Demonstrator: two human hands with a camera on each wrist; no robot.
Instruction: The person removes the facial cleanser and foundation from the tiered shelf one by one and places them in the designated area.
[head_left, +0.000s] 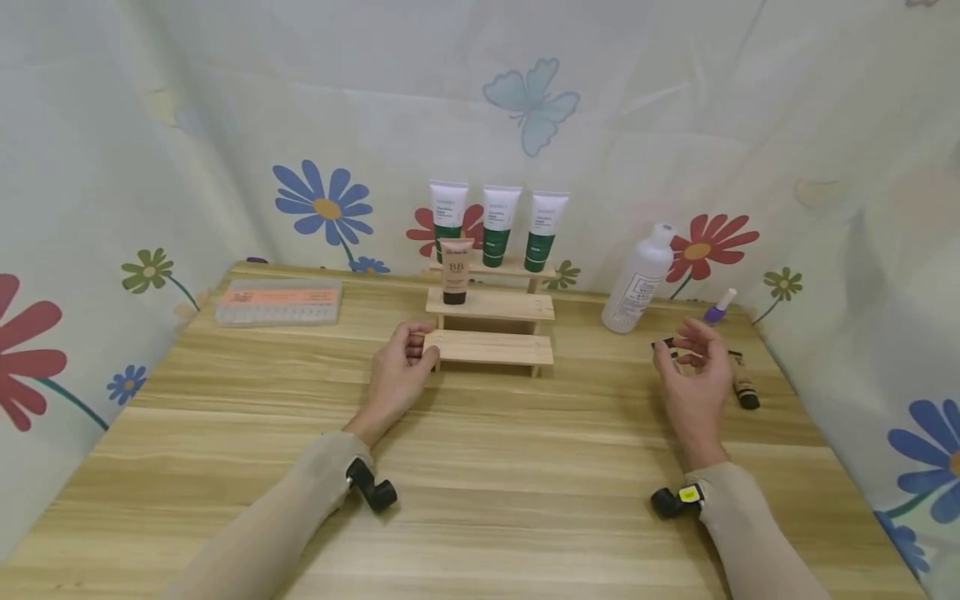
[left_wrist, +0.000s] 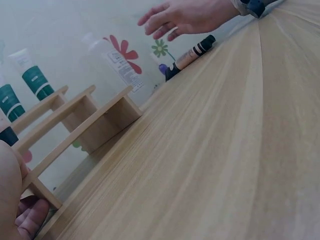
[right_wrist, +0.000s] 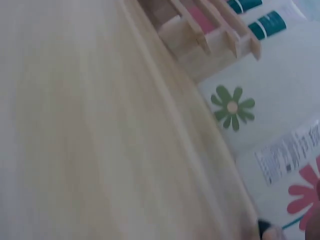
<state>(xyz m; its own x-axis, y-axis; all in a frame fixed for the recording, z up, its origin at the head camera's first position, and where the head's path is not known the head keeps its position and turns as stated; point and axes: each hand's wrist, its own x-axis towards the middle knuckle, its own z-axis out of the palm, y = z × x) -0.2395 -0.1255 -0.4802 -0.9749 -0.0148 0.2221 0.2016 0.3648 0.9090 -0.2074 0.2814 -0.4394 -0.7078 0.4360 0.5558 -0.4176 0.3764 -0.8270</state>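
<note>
My left hand (head_left: 397, 367) grips the left end of the lowest step of a three-tier wooden display stand (head_left: 491, 348), thumb at the front edge. On the middle step stands a small beige BB cream tube (head_left: 454, 268) with a black cap. Three white-and-green tubes (head_left: 498, 225) stand on the top step. Above the table's right side is my right hand (head_left: 696, 387), its fingers loosely bent with nothing between them. Under and beside it lie small tan tubes with black caps, one of them a tan tube (head_left: 744, 385) partly covered by the hand.
A white bottle (head_left: 639, 279) stands to the right of the stand, and a purple-and-white small bottle (head_left: 720, 307) is behind my right hand. On the left lies a clear plastic case (head_left: 279, 302) with an orange label. A flowered curtain (head_left: 637, 108) closes off the back and sides.
</note>
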